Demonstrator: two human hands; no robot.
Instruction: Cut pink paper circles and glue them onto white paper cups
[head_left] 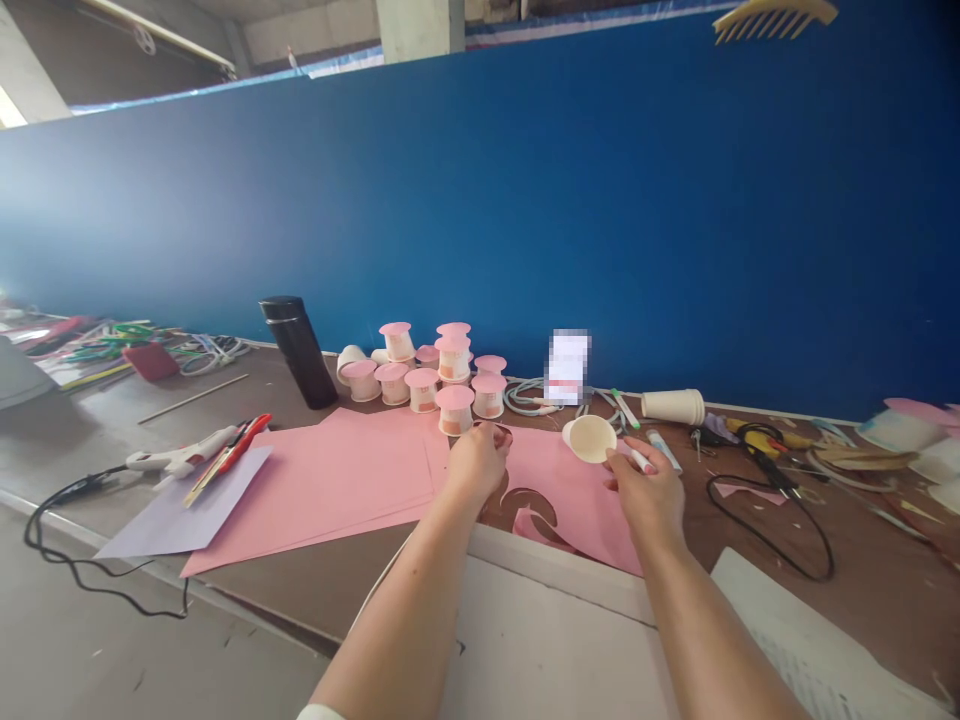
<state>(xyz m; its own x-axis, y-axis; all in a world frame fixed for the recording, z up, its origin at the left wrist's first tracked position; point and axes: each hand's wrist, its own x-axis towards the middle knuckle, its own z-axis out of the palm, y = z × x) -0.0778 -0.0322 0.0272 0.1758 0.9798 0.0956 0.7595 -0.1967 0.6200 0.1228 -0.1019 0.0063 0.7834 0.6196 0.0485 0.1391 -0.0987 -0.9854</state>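
Note:
My left hand (476, 462) rests on a pink paper sheet (337, 480), fingers curled; what it holds near the fingertips is too small to make out. My right hand (651, 492) is closed on a white-and-pink marker pen (639, 458), just right of a tipped paper cup (590, 438) lying on the pink sheet. Curved cut-outs (529, 505) show in the sheet between my hands. Several small cups topped with pink paper discs (435, 372) stand stacked behind my left hand.
A black flask (298, 350) stands left of the cups. A glue gun (180, 460), scissors (229, 455) and a lilac sheet (187, 505) lie at left. A stack of paper cups (673, 406), cables (772, 520) and tools lie at right. A blue wall (525, 200) backs the table.

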